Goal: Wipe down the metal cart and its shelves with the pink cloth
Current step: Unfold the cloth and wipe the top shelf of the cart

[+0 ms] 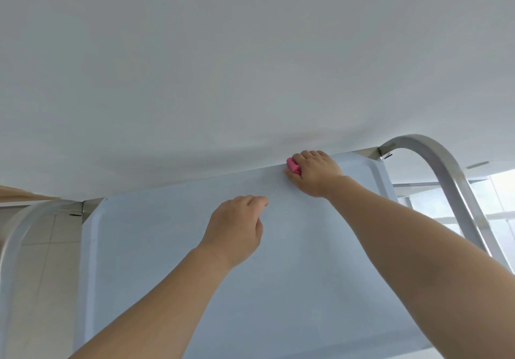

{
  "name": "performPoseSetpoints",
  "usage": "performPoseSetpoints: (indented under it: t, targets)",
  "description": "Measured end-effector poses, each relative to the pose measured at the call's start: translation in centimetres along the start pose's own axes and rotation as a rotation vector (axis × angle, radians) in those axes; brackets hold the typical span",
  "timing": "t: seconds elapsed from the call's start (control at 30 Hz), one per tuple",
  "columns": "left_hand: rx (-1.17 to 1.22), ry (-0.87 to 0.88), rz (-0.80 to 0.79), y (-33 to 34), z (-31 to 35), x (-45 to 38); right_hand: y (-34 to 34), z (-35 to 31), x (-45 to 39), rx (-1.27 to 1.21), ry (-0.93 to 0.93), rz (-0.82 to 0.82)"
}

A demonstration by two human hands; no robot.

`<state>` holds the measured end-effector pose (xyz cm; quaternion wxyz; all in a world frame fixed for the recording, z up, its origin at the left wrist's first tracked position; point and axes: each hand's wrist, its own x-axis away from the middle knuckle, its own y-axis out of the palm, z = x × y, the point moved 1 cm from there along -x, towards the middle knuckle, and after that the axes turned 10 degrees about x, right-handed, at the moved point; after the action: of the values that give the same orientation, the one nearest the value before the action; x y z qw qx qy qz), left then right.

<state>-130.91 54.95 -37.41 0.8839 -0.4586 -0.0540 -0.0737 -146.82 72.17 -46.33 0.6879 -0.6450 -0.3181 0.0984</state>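
Plain white wall (250, 52) fills the upper view. Pale tiled floor (50, 247) at left. Bright daylight on floor tiles (498, 191) at right.

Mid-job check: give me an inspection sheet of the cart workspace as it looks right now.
Surface: cart top shelf, pale, flat, raised rim.
Job's things: pink cloth, bunched, at the shelf's far edge near the right corner.
Clutter: nothing seen.
Hands: right hand grips the cloth; left hand rests on the shelf, fingers curled, holding nothing.
Cables: nothing seen.
Surroundings: white wall behind; curved metal handle right; tiled floor left.
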Motion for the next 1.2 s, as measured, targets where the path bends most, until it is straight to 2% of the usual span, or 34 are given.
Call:
performPoseSetpoints:
  t: [0.4, 0.7, 0.87, 1.0, 1.2]
  targets:
    - [0.007, 0.051, -0.065, 2.4, 2.6, -3.4, 0.4, 8.7, 1.8, 0.075, 0.184, -0.052]
    - [0.009, 0.072, -0.100, 2.4, 3.5, -3.7, 0.6, 10.1, 1.7, 0.086, 0.313, -0.123]
    - [0.009, 0.091, -0.076, 0.8, 4.6, -3.0, -2.2, 8.5, 3.3, -0.040, 0.252, -0.050]
    - [-0.002, 0.110, -0.012, -2.0, 5.3, -1.8, -6.2, 6.4, 5.4, -0.314, 0.363, -0.048]
    - [-0.023, 0.180, 0.092, -5.9, 6.8, 3.8, -11.4, 2.7, 10.8, -0.435, 0.380, 0.073]
